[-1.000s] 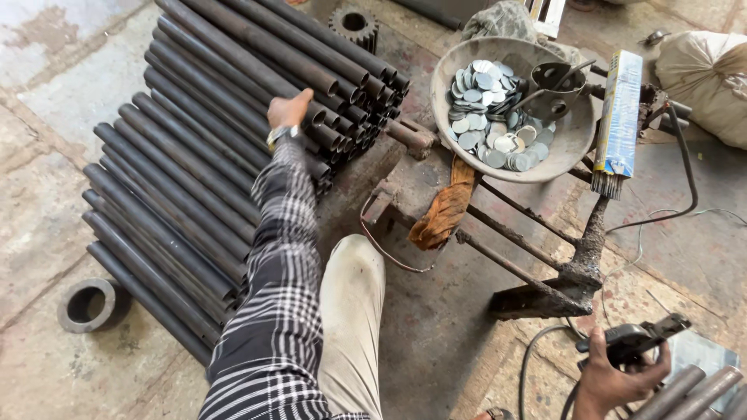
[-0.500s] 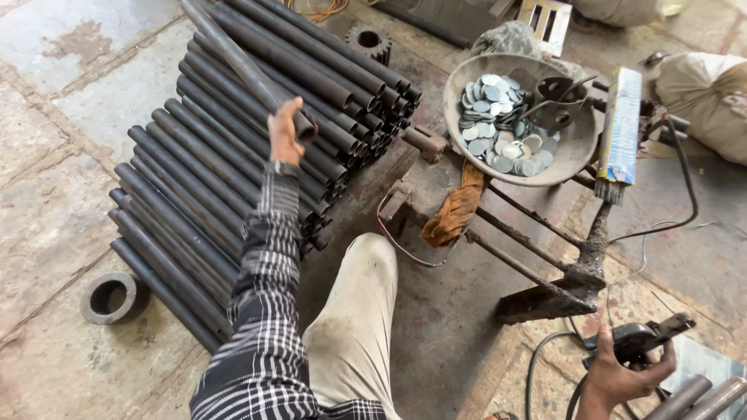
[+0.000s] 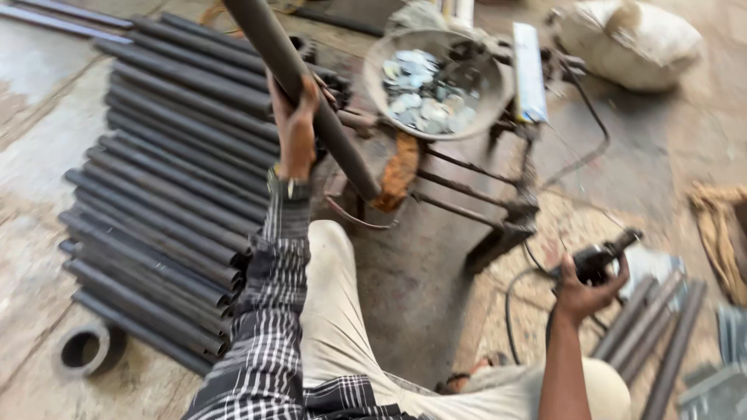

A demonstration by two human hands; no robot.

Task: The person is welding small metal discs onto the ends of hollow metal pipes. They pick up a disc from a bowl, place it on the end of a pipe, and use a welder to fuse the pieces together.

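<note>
The left hand [image 3: 296, 128] had its fingers closed around a dark steel pipe [image 3: 299, 85], gripping it partway along its length. The pipe was lifted and tilted, its upper end running out of the top of the view and its lower end pointing down toward the rusty metal stand [image 3: 498, 210]. It hung above and across the stack of similar pipes [image 3: 167, 202], which lay side by side on the concrete floor [image 3: 31, 101] to the left of the stand. The sleeve on that arm was a black-and-white check.

The right hand [image 3: 583, 292] was low and to the right of the stand, its fingers wrapped around the grip of a dark welding electrode holder [image 3: 603, 257], with a cable [image 3: 517, 292] looping away from it toward the stand's foot. Just right of that hand lay a few shorter pipes [image 3: 657, 327].

On top of the stand sat a round metal bowl [image 3: 389, 47] filled with flat metal discs [image 3: 424, 97], and just beside the bowl a long narrow box [image 3: 527, 74]. A rust-coloured rag [image 3: 397, 167] hung from the stand's frame. Beyond the stand rested a pale sack [image 3: 630, 39]. Well left of the stand, at the near end of the stack, a short metal ring [image 3: 82, 350] stood on the floor.
</note>
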